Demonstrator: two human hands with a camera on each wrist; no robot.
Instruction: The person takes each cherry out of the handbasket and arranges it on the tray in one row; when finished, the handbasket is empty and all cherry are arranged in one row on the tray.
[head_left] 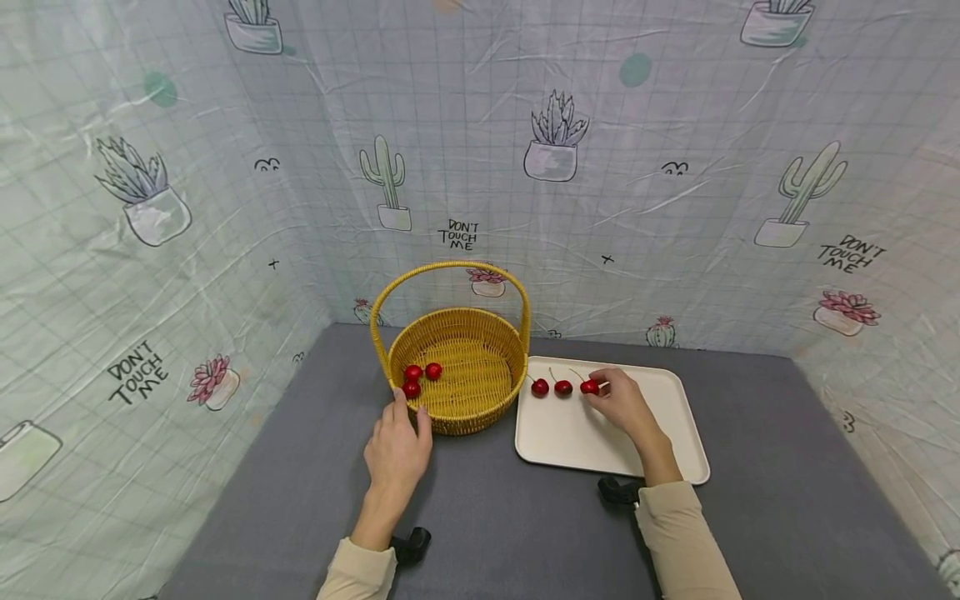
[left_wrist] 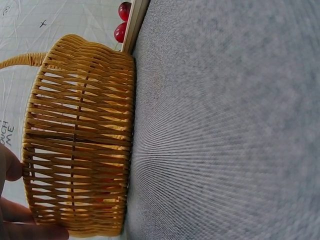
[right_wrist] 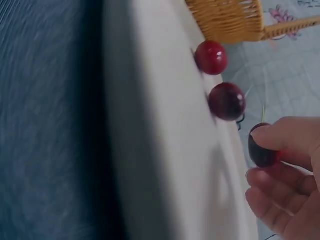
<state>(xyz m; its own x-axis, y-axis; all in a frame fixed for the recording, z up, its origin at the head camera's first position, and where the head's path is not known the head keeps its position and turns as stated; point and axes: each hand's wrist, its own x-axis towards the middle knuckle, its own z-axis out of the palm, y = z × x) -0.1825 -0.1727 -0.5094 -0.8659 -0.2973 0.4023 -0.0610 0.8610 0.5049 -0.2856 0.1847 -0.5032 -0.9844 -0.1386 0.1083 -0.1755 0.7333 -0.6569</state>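
Observation:
My left hand (head_left: 399, 446) rests at the near-left rim of a yellow wicker basket (head_left: 510, 398), its fingers fairly straight and the thumb spread apart. In the left wrist view, the thumb (left_wrist: 11, 165) touches the rim and the fingers lie against the outer wall. Three red cherries (head_left: 413, 373) sit inside the basket on its left. Over the white tray (head_left: 577, 442), my right hand (head_left: 622, 406) pinches a dark red cherry (right_wrist: 262, 150) between thumb and fingers, its stem sticking up. Two more stemmed cherries (right_wrist: 211, 57) lie on the tray, between that hand and the basket.
The basket's tall arched handle (head_left: 450, 265) stands upright. The tray's left edge lies close against the basket. Grey cloth (head_left: 480, 525) covers the table, and a patterned plastic sheet (head_left: 465, 108) hangs behind and at both sides.

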